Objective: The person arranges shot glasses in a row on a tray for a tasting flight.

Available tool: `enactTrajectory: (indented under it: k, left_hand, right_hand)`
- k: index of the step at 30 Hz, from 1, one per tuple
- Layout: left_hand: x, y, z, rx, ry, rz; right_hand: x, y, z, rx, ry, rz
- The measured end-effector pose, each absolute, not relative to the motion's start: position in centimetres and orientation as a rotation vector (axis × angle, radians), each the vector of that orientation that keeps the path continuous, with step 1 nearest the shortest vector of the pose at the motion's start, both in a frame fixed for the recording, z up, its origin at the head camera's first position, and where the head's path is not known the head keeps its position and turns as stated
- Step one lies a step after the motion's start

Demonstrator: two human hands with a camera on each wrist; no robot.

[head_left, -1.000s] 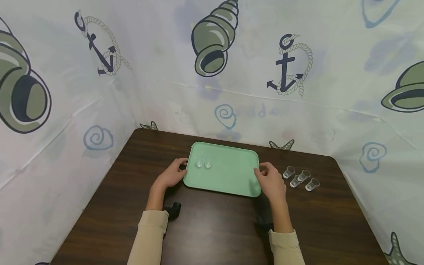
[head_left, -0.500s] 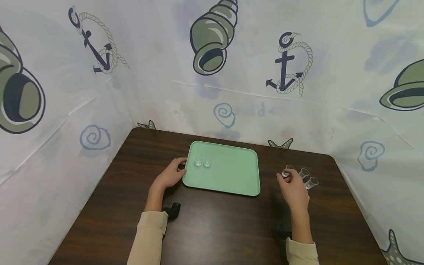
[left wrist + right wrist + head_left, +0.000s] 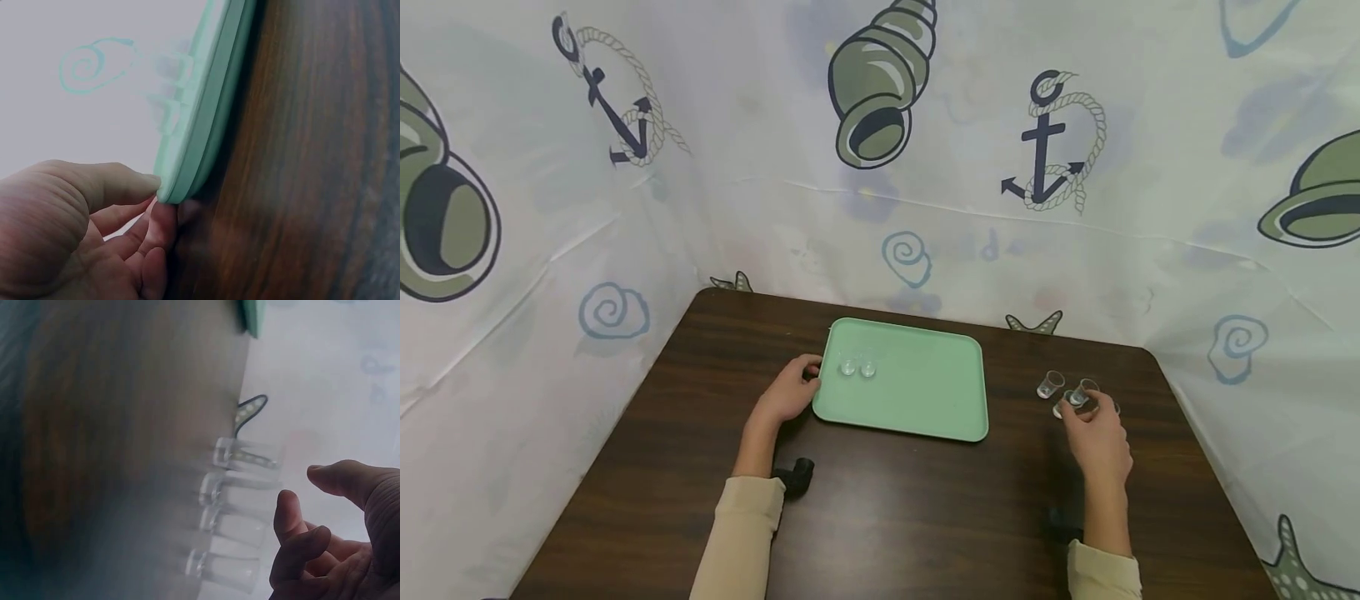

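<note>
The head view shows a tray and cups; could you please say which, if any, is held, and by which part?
The left grip pinches the green tray by its left rim; the right grip, near clear cups, holds nothing.

Beige sleeves [image 3: 737, 533], black wrist cameras [image 3: 797, 477]

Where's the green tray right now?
In the head view, the green tray lies on the table, left hand at its left edge, four clear cups to its right.

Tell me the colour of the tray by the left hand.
Plain pale green; the tray shows best in the head view.
</note>
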State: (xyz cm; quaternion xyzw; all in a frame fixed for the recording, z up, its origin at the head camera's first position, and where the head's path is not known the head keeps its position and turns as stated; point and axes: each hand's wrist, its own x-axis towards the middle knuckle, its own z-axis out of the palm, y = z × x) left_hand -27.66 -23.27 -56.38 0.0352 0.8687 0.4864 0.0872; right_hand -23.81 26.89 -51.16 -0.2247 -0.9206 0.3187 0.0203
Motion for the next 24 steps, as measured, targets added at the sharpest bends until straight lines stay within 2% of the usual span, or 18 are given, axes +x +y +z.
enactTrajectory:
  k: [12, 24]
  left_hand:
    - [-27.5, -23.3, -56.3, 0.077, 2.581, 1.457]
    - [-27.7, -23.5, -56.7, 0.073, 2.589, 1.449]
  right_hand:
    - [-24.7, 27.6, -52.9, -0.752, -2.876, 0.992]
    - [-25.2, 27.6, -53.0, -0.742, -2.926, 0.988]
